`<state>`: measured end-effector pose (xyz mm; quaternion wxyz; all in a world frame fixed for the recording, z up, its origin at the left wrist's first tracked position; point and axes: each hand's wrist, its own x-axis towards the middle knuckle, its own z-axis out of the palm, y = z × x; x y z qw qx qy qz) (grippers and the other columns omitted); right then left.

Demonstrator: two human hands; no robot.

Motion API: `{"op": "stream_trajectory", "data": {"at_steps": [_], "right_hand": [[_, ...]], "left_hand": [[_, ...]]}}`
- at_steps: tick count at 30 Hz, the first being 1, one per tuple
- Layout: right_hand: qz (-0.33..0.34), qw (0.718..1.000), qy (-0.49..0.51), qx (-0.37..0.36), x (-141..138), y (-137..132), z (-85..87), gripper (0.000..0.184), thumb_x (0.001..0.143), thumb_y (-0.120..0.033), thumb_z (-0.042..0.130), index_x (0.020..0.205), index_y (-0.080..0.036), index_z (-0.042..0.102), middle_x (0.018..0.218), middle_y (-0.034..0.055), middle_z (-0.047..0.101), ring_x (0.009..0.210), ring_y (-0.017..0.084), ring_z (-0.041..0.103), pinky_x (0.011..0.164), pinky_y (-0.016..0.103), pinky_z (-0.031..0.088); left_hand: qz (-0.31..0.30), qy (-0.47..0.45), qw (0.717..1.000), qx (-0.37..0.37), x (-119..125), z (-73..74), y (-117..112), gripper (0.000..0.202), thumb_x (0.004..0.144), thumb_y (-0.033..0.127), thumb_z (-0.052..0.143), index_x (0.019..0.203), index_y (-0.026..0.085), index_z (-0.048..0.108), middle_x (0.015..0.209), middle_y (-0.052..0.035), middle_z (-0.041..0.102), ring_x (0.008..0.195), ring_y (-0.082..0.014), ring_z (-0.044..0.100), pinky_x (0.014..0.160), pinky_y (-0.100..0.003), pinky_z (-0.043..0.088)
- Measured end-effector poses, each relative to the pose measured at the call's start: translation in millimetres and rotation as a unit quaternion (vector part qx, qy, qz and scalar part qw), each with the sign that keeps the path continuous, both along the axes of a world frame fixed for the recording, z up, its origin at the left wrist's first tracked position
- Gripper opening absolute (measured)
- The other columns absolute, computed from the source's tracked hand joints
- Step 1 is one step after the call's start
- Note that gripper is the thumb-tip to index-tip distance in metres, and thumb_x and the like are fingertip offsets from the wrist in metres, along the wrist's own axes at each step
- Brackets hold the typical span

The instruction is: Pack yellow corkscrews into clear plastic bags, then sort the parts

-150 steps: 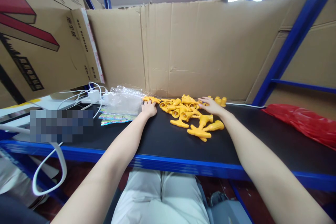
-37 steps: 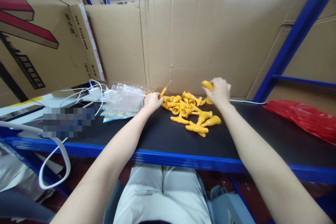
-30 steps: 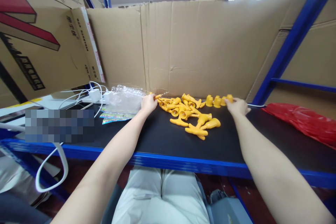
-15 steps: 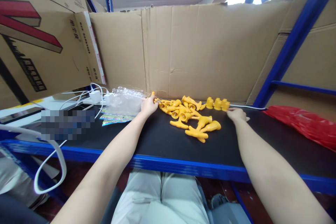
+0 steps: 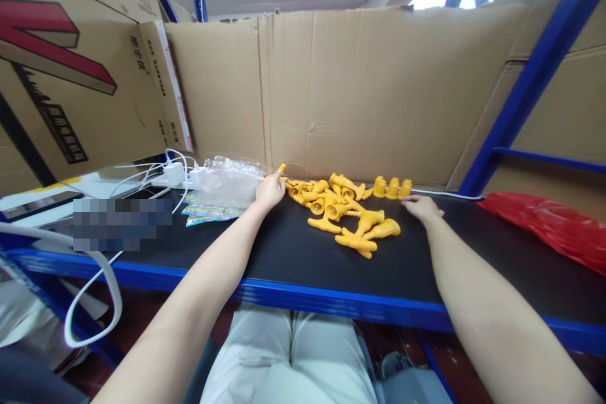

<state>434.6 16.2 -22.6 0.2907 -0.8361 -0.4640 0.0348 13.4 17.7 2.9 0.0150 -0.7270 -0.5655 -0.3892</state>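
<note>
My left hand [image 5: 271, 190] is closed around a yellow plastic piece [image 5: 283, 168] at the left end of a pile. Only the end of that piece shows above the fingers. The pile [image 5: 332, 210] consists of several yellow T-handled pieces with bell-shaped ends, lying in different directions on the black surface [image 5: 288, 252]. To its right, three short yellow cup-shaped pieces [image 5: 392, 188] stand in a row near the cardboard. Just in front of the right-hand cup is my right hand [image 5: 423, 207], fingers stretched towards it and nothing visible in them.
Clear plastic bags [image 5: 227, 182] lie over colourful printed packets [image 5: 215, 217] on the left, by white chargers [image 5: 174, 173] and cables. A red plastic bag [image 5: 544, 227] is at the right. A cardboard sheet [image 5: 360, 95] backs the blue-edged bench [image 5: 331, 303].
My right hand has drawn slightly left and away from the right-hand cup, which now stands a little apart in the row. My left hand stays almost still on its yellow piece.
</note>
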Motion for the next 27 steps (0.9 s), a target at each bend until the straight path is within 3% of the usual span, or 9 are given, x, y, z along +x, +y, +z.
{"op": "stream_trajectory", "data": {"at_steps": [11, 15, 19, 23, 27], "right_hand": [[0.008, 0.998, -0.044, -0.037, -1, 0, -0.3, 0.033, 0.077, -0.036, 0.055, 0.107, -0.032, 0.068, 0.123, 0.0055, 0.058, 0.119, 0.032, 0.046, 0.098, 0.056, 0.031], [0.006, 0.998, -0.049, -0.05, 0, 0, -1.1, 0.036, 0.077, -0.037, 0.053, 0.111, -0.033, 0.065, 0.125, 0.0045, 0.056, 0.12, 0.031, 0.045, 0.099, 0.053, 0.031], [0.002, 0.998, -0.047, -0.039, 2, 1, -3.2, 0.037, 0.076, -0.034, 0.053, 0.11, -0.031, 0.066, 0.123, 0.006, 0.057, 0.118, 0.032, 0.045, 0.097, 0.054, 0.033], [0.003, 0.999, -0.044, -0.032, 4, 4, -5.6, 0.038, 0.072, -0.032, 0.055, 0.109, -0.029, 0.067, 0.122, 0.0072, 0.058, 0.116, 0.033, 0.047, 0.095, 0.053, 0.034], [0.0, 0.999, -0.045, -0.017, 6, 5, -7.2, 0.038, 0.069, -0.031, 0.057, 0.106, -0.028, 0.068, 0.117, 0.0088, 0.06, 0.113, 0.034, 0.048, 0.093, 0.054, 0.035]], "left_hand": [[-0.046, -0.005, 0.999, 0.02, -10, -14.8, 24, 0.052, 0.08, 0.024, 0.053, 0.13, 0.016, 0.042, 0.127, -0.0145, 0.05, 0.121, -0.0263, 0.044, 0.103, -0.044, 0.035], [-0.024, 0.034, 0.999, -0.034, -11, -18.9, 24, 0.046, 0.086, 0.026, 0.042, 0.132, 0.022, 0.04, 0.129, -0.0124, 0.049, 0.123, -0.0271, 0.041, 0.102, -0.051, 0.033], [-0.006, 0.093, 0.99, -0.11, -10, -24.6, 22, 0.047, 0.088, 0.027, 0.034, 0.136, 0.027, 0.035, 0.14, -0.0111, 0.038, 0.129, -0.0324, 0.032, 0.098, -0.06, 0.031], [-0.015, 0.137, 0.981, -0.137, -11, -31.1, 30, 0.058, 0.081, 0.018, 0.04, 0.139, 0.025, 0.033, 0.145, -0.0118, 0.032, 0.131, -0.0307, 0.031, 0.101, -0.05, 0.031], [-0.019, 0.125, 0.986, -0.112, -10, -32.4, 36, 0.05, 0.086, 0.021, 0.033, 0.136, 0.019, 0.037, 0.139, -0.0133, 0.04, 0.13, -0.0254, 0.034, 0.104, -0.042, 0.029]]}}
